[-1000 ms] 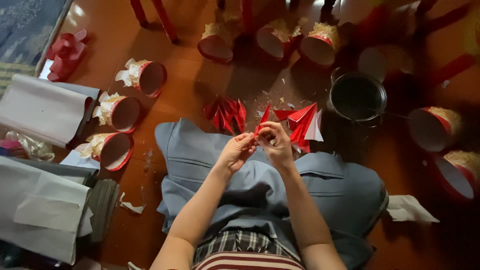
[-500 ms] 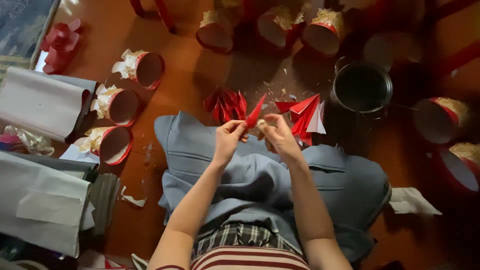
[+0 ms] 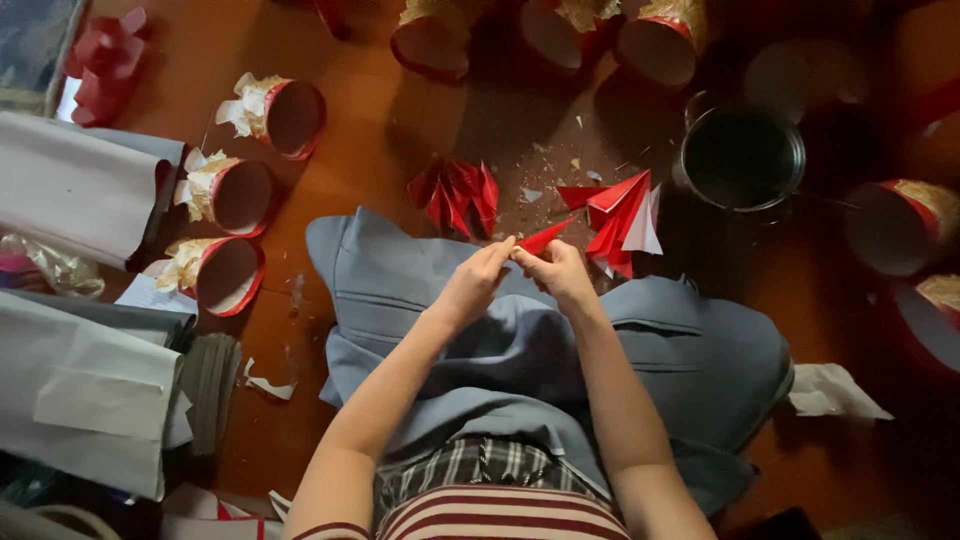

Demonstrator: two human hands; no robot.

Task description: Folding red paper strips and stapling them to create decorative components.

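- Pinching a small folded piece of red paper (image 3: 545, 236), our left hand (image 3: 472, 287) and our right hand (image 3: 557, 272) meet above our lap; the fingers of both are pressed together on the paper, and its pointed end sticks up and to the right.
- Under the hands lies a grey-blue cloth (image 3: 690, 350) that covers our crossed legs, and lower we see a striped red and white shirt (image 3: 500, 515).
- Just beyond the right hand, a pile of folded red paper fans (image 3: 615, 215) rests on the wooden floor (image 3: 370, 130), with one white piece at its right side.
- Beside it, to the left, lies a second bunch of red folded pieces (image 3: 455, 195), and small paper scraps are scattered between the two.
- Farther right stands a dark round metal pot (image 3: 740, 160).
- At the left, three red paper cups with cream paper frills (image 3: 225, 195) lie on their sides in a column.
- More such cups (image 3: 655, 40) lie along the top edge and at the right.
- At the far left lie rolls of grey paper (image 3: 80, 190).
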